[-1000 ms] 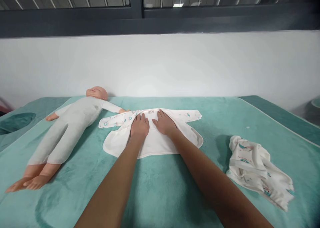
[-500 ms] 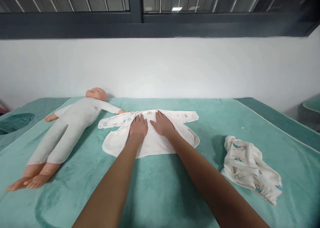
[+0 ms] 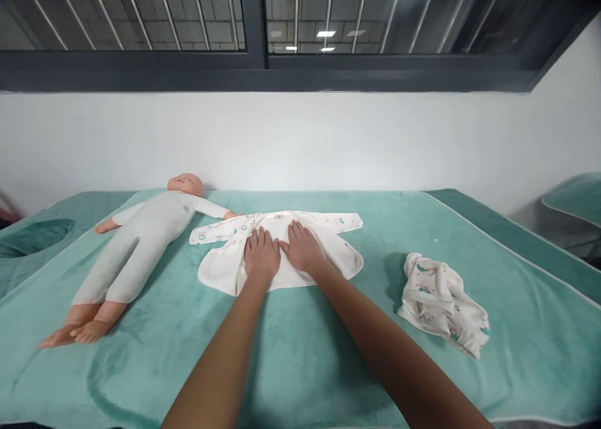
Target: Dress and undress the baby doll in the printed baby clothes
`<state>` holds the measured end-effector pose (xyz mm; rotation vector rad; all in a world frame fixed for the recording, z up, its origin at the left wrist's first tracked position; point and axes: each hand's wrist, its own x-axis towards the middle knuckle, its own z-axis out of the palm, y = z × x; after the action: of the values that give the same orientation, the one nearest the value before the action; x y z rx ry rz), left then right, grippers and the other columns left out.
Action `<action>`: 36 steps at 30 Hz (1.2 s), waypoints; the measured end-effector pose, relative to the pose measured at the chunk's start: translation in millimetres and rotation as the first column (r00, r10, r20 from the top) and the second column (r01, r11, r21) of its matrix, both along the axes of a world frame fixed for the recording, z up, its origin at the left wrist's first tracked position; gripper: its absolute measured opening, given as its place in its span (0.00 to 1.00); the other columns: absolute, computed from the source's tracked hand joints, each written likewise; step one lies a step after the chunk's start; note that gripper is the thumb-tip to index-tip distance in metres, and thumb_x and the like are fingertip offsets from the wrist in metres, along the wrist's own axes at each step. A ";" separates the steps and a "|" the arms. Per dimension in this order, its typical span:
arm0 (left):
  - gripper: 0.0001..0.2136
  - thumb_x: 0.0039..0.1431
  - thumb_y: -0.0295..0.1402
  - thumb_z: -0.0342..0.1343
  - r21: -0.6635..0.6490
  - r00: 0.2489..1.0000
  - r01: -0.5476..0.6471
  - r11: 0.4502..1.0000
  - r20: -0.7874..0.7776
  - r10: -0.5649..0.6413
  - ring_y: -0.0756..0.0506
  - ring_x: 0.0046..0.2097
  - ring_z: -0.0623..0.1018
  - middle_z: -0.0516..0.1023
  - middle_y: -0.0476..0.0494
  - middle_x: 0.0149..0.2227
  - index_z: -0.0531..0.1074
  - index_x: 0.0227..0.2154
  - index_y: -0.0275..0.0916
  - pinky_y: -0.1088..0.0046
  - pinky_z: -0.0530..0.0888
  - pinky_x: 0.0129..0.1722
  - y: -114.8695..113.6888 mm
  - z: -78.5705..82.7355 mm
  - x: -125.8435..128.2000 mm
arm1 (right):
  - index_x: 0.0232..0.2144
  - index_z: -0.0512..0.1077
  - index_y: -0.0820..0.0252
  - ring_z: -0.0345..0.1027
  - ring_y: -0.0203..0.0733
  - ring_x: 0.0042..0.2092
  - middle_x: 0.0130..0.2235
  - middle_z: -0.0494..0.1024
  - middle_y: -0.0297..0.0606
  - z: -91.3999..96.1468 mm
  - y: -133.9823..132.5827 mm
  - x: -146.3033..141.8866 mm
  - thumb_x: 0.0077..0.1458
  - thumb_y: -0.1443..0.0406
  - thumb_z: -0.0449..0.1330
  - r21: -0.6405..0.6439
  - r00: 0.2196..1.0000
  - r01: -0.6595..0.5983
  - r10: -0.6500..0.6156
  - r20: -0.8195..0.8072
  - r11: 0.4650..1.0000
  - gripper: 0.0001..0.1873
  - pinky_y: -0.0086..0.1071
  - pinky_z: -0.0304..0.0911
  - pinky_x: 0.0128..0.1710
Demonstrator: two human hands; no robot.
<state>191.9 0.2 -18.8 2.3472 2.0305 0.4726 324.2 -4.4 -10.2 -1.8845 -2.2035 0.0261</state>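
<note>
A white baby top (image 3: 328, 238) with small teal prints lies spread flat on the teal blanket (image 3: 305, 347). My left hand (image 3: 261, 253) rests palm down on its middle, fingers stretched out. My right hand (image 3: 302, 247) lies flat right beside it, fingers also extended, touching the cloth. Neither hand grips anything. A baby doll (image 3: 141, 241) in a grey suit lies on its back to the left, one arm reaching the top's sleeve.
A crumpled white printed garment (image 3: 441, 300) sits on the blanket to the right. A white wall (image 3: 300, 141) with a dark-framed window (image 3: 253, 72) rises behind. The blanket's white-piped edge (image 3: 516, 253) runs along the right; another teal surface (image 3: 577, 197) shows far right.
Both hands have slid a little toward me down the white top. The view has tilted up and back, so everything sits slightly lower and smaller.
</note>
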 end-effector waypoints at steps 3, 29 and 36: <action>0.27 0.69 0.38 0.34 -0.011 1.000 0.022 1.000 -0.008 -0.022 0.37 0.69 0.53 0.55 0.35 0.68 0.59 0.63 0.28 0.54 0.50 0.67 -15.4 2.1 -0.9 | 0.65 0.53 0.77 0.40 0.50 0.70 0.68 0.49 0.54 0.2 -22.6 -0.8 0.67 0.55 0.40 0.014 0.999 -0.044 0.044 0.009 0.999 0.35 0.44 0.41 0.67; 0.27 0.69 0.43 0.36 0.065 0.936 0.317 0.946 0.140 -0.323 0.39 0.69 0.53 0.52 0.37 0.69 0.57 0.65 0.35 0.54 0.56 0.67 -126.2 -9.6 -28.9 | 0.45 0.72 0.50 0.76 0.55 0.39 0.46 0.80 0.46 58.5 -231.6 229.3 0.60 0.50 0.47 0.097 0.791 0.590 -0.597 0.133 0.802 0.20 0.43 0.66 0.28; 0.23 0.67 0.41 0.43 0.028 0.797 0.423 0.906 0.464 -0.387 0.43 0.68 0.57 0.58 0.42 0.67 0.63 0.62 0.39 0.61 0.59 0.66 -123.8 7.5 -60.6 | 0.49 0.71 0.52 0.67 0.56 0.55 0.55 0.74 0.47 68.2 -199.5 188.9 0.61 0.57 0.46 0.279 0.889 0.352 -0.413 0.198 0.893 0.20 0.49 0.62 0.50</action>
<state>131.3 -123.6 -11.3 2.2485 1.2713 0.8155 513.1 -203.9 58.0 -2.2444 -1.8226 -0.5516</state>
